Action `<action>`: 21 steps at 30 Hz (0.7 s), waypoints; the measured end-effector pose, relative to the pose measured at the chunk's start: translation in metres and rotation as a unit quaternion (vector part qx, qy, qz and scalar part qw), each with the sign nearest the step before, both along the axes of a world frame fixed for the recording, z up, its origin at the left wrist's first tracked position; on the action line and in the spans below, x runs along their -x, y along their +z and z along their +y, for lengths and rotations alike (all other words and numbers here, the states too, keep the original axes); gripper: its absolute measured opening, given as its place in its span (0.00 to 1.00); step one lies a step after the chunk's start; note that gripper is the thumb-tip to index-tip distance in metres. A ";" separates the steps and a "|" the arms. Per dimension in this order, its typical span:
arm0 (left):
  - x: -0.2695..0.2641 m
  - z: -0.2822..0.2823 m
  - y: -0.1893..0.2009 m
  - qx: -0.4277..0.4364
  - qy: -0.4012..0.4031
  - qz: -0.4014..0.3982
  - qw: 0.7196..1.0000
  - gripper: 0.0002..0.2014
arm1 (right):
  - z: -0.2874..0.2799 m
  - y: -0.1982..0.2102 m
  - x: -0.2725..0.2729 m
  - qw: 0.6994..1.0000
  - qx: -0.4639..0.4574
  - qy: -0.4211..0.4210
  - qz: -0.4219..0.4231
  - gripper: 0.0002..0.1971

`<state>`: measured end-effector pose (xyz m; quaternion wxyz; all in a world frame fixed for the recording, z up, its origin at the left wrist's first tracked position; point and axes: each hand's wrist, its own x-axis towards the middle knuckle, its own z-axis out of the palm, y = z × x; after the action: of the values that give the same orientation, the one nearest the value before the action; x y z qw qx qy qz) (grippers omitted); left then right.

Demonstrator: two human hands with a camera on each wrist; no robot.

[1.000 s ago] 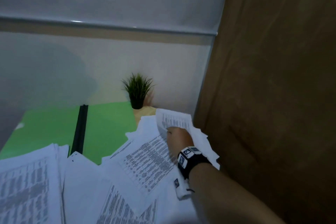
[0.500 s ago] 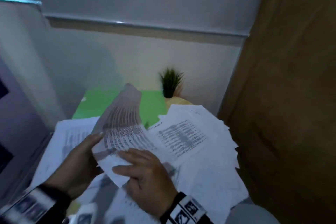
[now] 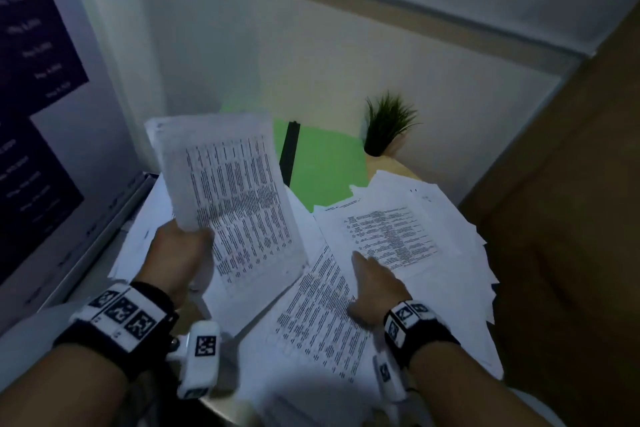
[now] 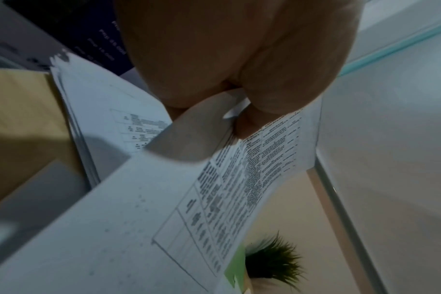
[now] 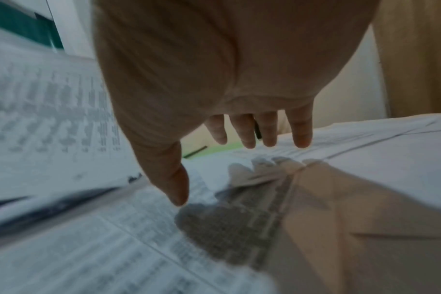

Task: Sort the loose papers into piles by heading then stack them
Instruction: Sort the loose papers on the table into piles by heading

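My left hand (image 3: 180, 250) grips a printed sheet (image 3: 235, 198) by its lower left edge and holds it raised above the desk; in the left wrist view the fingers (image 4: 249, 121) pinch that sheet (image 4: 252, 179). My right hand (image 3: 375, 282) hovers with straight, spread fingers (image 5: 254, 131) just over the loose papers (image 3: 391, 232) on the right, holding nothing. Its shadow falls on the printed pages (image 5: 227, 234) beneath. A second pile of papers (image 3: 138, 232) lies under the raised sheet on the left.
A small potted plant (image 3: 388, 125) stands at the back of the wooden desk (image 3: 384, 166). Green panels (image 3: 322, 170) with a black divider (image 3: 289, 152) lie behind the papers. A dark poster (image 3: 31, 45) hangs on the left, a brown wall (image 3: 571, 218) on the right.
My right hand has let go of the sheet and moved right over the right-hand papers. My left hand has lifted the sheet higher. The view has swung left.
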<state>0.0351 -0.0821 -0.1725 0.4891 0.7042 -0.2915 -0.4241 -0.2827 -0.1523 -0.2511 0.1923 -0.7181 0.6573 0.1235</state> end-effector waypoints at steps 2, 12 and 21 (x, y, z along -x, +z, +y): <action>-0.001 -0.005 -0.002 0.011 -0.001 0.008 1.000 0.13 | 0.000 -0.013 0.000 1.000 0.016 -0.021 -0.007 0.51; 0.013 -0.009 -0.007 0.026 -0.023 -0.012 0.999 0.14 | 0.007 0.027 0.018 0.874 0.257 -0.291 -0.293 0.16; 0.089 0.034 0.014 0.159 -0.303 -0.089 0.935 0.12 | 0.077 0.116 -0.068 0.676 0.142 -0.246 -0.680 0.07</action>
<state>-0.0537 -0.0483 -0.1584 0.4149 0.5300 -0.5976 -0.4357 -0.2151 -0.0757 -0.1353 0.5057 -0.4349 0.5078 -0.5452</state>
